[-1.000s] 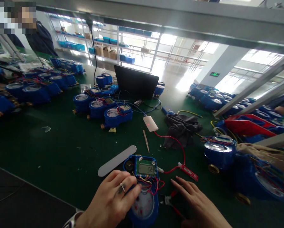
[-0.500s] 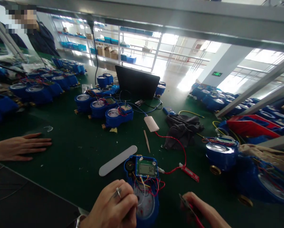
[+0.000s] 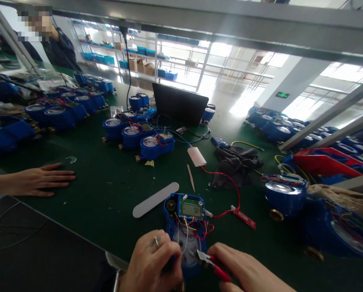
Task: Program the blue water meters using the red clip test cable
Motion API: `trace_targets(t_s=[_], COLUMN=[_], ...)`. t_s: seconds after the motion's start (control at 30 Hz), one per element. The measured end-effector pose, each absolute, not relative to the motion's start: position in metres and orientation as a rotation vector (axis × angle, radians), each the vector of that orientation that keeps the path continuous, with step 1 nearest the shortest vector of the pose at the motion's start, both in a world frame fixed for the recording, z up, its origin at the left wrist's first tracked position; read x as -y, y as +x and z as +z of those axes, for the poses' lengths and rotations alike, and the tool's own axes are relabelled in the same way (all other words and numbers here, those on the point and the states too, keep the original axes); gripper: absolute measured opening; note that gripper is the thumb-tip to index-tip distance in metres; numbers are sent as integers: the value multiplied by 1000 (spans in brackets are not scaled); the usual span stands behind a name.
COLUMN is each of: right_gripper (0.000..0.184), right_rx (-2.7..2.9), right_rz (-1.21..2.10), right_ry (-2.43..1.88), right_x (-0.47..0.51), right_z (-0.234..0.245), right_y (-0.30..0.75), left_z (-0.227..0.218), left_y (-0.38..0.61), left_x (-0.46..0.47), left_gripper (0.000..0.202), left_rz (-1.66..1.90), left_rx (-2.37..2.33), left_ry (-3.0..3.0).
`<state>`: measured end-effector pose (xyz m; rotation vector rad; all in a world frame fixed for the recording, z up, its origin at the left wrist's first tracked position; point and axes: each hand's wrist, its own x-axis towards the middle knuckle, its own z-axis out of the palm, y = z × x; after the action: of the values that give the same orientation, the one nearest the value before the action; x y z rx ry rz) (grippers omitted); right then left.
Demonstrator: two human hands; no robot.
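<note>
Pliers [image 3: 212, 265] moved over meter [image 3: 194, 242] | right hand [image 3: 240, 265] grasping them | left hand [image 3: 154, 259] clenched | casing [image 3: 168, 221]: display [image 3: 190, 209]

A slim silver ring [image 3: 156, 242] circles a finger of the left hand [image 3: 153, 259] near a dark, tattoo-like mark [image 3: 152, 244]; a narrow, pale band [image 3: 116, 280] edges that wrist. The right forearm [image 3: 266, 276] is bare.

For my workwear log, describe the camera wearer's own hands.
Both are ungloved. The left hand wears a silver-coloured ring, with a dark mark beside it; a pale band edge shows at its wrist. On the right hand no ring or sleeve shows.
</note>
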<state>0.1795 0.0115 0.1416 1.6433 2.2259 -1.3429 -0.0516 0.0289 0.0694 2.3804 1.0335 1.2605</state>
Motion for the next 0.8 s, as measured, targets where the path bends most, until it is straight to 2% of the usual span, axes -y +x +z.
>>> trace_targets(t_s=[0.3, 0.47, 0.8], right_gripper=[32, 23, 26], right_rx=[-2215, -2292, -2265], right_rz=[-1208, -1260, -1323], right_ry=[1603, 1554, 1565], right_x=[-21, -19, -20], right_z=[153, 147, 148], right_y=[176, 179, 177], left_z=[71, 70, 70], left_y=[-50, -51, -51], left_x=[-31, -31, -31], left_gripper=[21, 22, 22], left_rz=[1292, 1294, 1294], left_rx=[-979, -977, -965], left_ry=[2437, 2431, 2428])
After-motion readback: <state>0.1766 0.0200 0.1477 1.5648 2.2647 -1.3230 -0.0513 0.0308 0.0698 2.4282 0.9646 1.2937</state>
